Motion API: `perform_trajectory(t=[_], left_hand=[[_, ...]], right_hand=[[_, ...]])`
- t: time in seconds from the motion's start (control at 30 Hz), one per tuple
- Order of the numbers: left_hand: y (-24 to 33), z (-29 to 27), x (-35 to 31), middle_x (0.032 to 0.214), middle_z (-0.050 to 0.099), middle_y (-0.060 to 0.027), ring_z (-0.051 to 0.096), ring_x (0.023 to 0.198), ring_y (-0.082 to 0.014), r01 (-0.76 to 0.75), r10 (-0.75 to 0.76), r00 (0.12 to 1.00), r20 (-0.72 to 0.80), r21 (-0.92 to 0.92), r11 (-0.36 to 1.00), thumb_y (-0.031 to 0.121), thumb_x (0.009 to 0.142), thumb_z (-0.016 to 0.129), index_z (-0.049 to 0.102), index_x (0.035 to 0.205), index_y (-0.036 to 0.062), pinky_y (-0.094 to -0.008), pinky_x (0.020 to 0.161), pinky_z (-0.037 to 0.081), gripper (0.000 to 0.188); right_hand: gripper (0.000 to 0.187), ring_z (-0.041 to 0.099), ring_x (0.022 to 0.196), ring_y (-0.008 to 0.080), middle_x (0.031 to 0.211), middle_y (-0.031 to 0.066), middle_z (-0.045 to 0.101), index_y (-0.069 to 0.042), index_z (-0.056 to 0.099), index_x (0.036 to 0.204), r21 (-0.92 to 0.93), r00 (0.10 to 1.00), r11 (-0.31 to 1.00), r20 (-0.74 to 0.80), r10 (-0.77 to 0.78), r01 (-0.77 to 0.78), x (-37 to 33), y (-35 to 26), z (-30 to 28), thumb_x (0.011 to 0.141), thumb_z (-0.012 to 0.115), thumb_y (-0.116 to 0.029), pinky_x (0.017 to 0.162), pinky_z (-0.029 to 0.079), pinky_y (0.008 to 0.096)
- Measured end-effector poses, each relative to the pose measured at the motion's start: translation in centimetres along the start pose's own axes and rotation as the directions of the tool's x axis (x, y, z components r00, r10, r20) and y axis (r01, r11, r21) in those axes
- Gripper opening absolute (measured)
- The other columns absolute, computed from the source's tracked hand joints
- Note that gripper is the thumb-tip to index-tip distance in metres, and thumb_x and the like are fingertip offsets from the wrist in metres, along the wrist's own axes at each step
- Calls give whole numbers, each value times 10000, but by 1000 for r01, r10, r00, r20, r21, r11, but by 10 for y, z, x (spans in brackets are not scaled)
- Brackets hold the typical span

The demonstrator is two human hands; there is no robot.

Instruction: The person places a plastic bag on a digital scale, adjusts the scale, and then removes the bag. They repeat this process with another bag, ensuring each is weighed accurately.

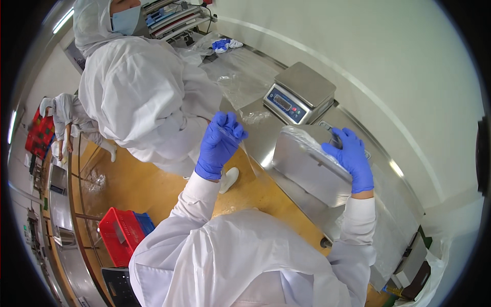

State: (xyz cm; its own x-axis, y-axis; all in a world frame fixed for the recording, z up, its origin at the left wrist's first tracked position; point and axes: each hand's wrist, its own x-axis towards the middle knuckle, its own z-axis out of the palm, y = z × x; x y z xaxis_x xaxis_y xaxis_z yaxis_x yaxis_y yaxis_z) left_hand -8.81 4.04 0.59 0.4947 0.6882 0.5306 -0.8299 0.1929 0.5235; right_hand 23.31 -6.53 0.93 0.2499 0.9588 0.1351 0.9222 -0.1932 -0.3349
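- While both arms reach forward in white sleeves, the left hand (219, 146) in a blue glove is raised with its fingers pinched together on the edge of a clear plastic bag (251, 153), gripping it
- the bag hangs as a thin transparent sheet between the two hands, over the edge of the steel counter (394, 204)
- the right hand (352, 157), also blue-gloved, rests on top of a tilted steel box (309, 171) covered by clear film, fingers curled onto the film; whether it truly grips it I cannot tell
- a digital scale (299, 93) with a blue panel stands just beyond the box
- a co-worker (143, 92) in a white suit stands at the left, close to the raised hand
- a red crate (118, 234) sits on the yellow floor below
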Motion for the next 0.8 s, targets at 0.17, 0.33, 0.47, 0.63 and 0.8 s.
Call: perform_trajectory(t=[0.17, 0.33, 0.47, 0.63, 0.8], left_hand=[[-4, 12, 3, 846, 365, 21, 429, 731, -127, 10, -10, 1000, 7, -8, 1000, 235, 807, 680, 454, 913, 176, -304, 684, 366, 257], [-14, 21, 9, 843, 365, 22, 413, 710, -121, 23, -23, 1000, -19, -33, 999, 257, 825, 662, 454, 903, 174, -288, 682, 359, 237], [-27, 30, 10, 838, 386, 19, 436, 731, -126, 110, -111, 991, -77, -20, 994, 266, 830, 658, 470, 898, 163, -290, 690, 368, 225], [-36, 34, 8, 854, 430, 14, 470, 766, -138, 172, -172, 981, -88, -3, 985, 267, 827, 661, 501, 895, 143, -298, 709, 388, 214], [-40, 32, 7, 889, 464, 9, 491, 780, -146, 192, -188, 979, -82, 39, 981, 270, 823, 666, 532, 897, 122, -302, 715, 398, 212]], right_hand=[[672, 408, 1234, 338, 1294, 215, 465, -162, 531, 1245, -7, 1000, 1000, 9, -15, 15, 2, 4, 2, 737, 610, -594, 1042, 247, 461], [631, 454, 1181, 340, 1242, 208, 503, -143, 564, 1195, 9, 998, 999, -49, -41, 41, 6, 10, 9, 734, 627, -570, 1015, 296, 438], [582, 472, 1149, 345, 1214, 192, 523, -136, 581, 1166, 23, 983, 994, -154, -98, 103, 5, 7, 11, 739, 651, -524, 991, 328, 431], [527, 496, 1103, 342, 1121, 168, 560, -128, 581, 1150, -109, 947, 964, -187, -261, 245, 1, -8, -4, 758, 660, -471, 932, 376, 448], [574, 598, 899, 338, 953, 164, 592, -91, 561, 1145, -127, 993, 992, -121, 0, -15, -7, -24, -6, 746, 661, -491, 768, 469, 450]])
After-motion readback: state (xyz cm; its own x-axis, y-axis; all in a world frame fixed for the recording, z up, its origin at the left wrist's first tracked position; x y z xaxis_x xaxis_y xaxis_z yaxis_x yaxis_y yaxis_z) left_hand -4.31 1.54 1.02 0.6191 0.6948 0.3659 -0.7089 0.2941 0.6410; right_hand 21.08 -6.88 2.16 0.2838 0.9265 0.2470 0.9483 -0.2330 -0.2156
